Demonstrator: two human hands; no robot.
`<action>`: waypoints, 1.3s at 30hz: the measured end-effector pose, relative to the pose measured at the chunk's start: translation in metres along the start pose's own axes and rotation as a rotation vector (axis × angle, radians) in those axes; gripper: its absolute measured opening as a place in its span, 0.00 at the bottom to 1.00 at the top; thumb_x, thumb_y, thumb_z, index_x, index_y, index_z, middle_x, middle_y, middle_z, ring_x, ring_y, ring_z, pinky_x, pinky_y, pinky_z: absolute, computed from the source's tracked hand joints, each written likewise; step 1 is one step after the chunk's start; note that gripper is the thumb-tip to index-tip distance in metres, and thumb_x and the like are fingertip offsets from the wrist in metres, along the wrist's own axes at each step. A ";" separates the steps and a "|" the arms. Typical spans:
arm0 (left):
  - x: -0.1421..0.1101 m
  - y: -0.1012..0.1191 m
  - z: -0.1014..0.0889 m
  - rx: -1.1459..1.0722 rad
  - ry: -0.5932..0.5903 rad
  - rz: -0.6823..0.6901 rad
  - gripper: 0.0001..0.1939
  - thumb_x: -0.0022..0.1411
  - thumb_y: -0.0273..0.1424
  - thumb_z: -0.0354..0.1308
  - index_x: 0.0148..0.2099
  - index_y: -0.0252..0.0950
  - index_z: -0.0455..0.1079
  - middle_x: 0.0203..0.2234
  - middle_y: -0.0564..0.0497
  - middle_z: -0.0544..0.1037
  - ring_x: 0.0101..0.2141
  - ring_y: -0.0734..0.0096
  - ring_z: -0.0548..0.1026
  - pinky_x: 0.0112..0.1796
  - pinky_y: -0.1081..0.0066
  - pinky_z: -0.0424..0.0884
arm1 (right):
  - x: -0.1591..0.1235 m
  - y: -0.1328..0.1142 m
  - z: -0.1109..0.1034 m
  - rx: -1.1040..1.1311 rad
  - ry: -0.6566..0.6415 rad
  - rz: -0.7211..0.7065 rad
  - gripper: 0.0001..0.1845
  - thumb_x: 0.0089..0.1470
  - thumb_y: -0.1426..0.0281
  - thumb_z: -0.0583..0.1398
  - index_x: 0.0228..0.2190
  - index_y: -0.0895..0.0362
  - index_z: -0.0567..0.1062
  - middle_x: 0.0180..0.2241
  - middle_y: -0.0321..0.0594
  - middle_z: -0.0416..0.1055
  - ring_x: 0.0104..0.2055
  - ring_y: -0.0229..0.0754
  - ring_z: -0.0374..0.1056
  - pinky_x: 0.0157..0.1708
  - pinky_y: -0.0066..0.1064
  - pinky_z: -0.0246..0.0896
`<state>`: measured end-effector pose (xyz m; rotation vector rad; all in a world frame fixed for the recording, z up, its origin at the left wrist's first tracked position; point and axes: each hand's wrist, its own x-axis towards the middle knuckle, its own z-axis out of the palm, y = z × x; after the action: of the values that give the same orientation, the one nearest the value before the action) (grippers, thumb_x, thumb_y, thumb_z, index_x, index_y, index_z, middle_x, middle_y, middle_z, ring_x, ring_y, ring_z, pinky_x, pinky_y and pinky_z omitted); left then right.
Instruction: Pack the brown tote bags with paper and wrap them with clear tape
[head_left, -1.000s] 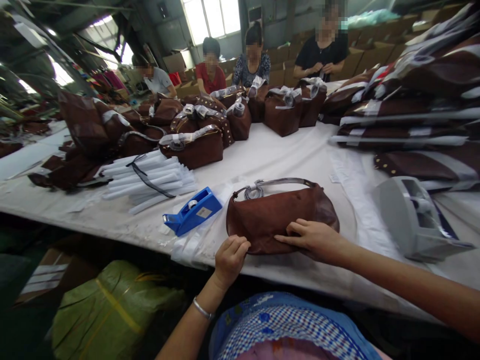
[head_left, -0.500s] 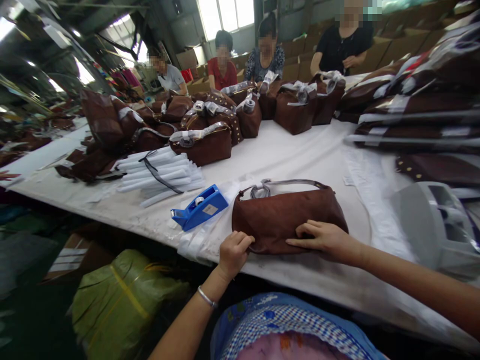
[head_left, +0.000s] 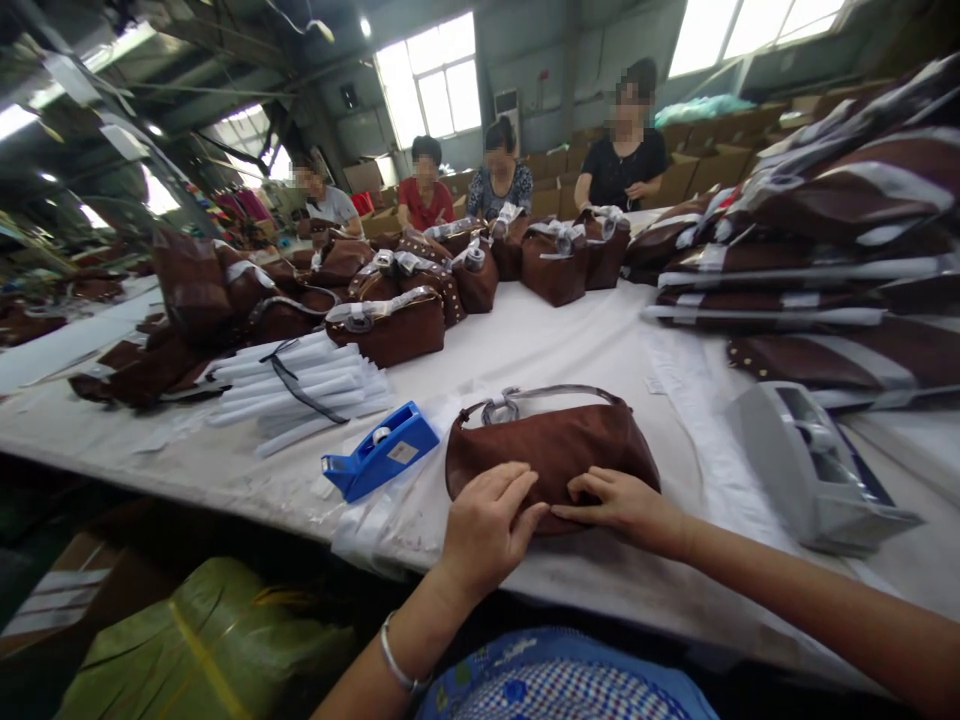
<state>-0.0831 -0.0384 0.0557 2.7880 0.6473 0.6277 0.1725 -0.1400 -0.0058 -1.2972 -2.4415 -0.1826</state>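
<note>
A brown handbag (head_left: 551,445) with a wrapped handle lies flat on the white table (head_left: 570,340) in front of me. My left hand (head_left: 486,528) rests on its near edge with fingers stretched out and laid on the leather. My right hand (head_left: 621,508) lies beside it on the bag's lower edge, fingers extended and flat. The two hands nearly touch at the fingertips. Neither hand holds anything.
A blue tape dispenser (head_left: 379,462) sits left of the bag, a grey one (head_left: 814,468) to the right. White paper strips (head_left: 300,385) lie further left. Brown bags (head_left: 390,325) fill the table's middle, stacked bags (head_left: 817,250) the right. Several people (head_left: 501,180) sit opposite.
My left hand has opened from a closed grip at the bag's left corner and moved right onto the bag. My right hand slid slightly left toward it.
</note>
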 end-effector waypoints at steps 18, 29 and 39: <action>0.008 -0.026 0.079 0.204 0.097 -0.114 0.37 0.65 0.45 0.57 0.71 0.48 0.49 0.71 0.42 0.46 0.69 0.47 0.47 0.62 0.38 0.52 | 0.038 -0.020 -0.050 -0.035 0.229 0.240 0.30 0.63 0.59 0.55 0.63 0.55 0.63 0.57 0.50 0.70 0.60 0.54 0.63 0.61 0.53 0.55; 0.003 -0.030 0.086 0.229 0.136 -0.145 0.45 0.60 0.50 0.61 0.72 0.42 0.48 0.71 0.40 0.45 0.69 0.45 0.47 0.63 0.40 0.51 | 0.021 0.023 0.044 -0.292 0.131 0.719 0.41 0.63 0.55 0.56 0.69 0.55 0.48 0.71 0.49 0.39 0.72 0.58 0.35 0.67 0.59 0.40; -0.015 -0.037 0.089 0.258 0.120 -0.270 0.48 0.61 0.53 0.58 0.73 0.35 0.45 0.70 0.37 0.48 0.68 0.46 0.49 0.63 0.41 0.51 | 0.076 -0.017 -0.005 -0.216 0.225 0.429 0.44 0.64 0.50 0.50 0.70 0.60 0.42 0.70 0.54 0.43 0.71 0.63 0.37 0.66 0.64 0.36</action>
<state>-0.0691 -0.0217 -0.0393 2.8296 1.1828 0.7016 0.1209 -0.0921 0.0289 -1.7531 -1.9464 -0.4568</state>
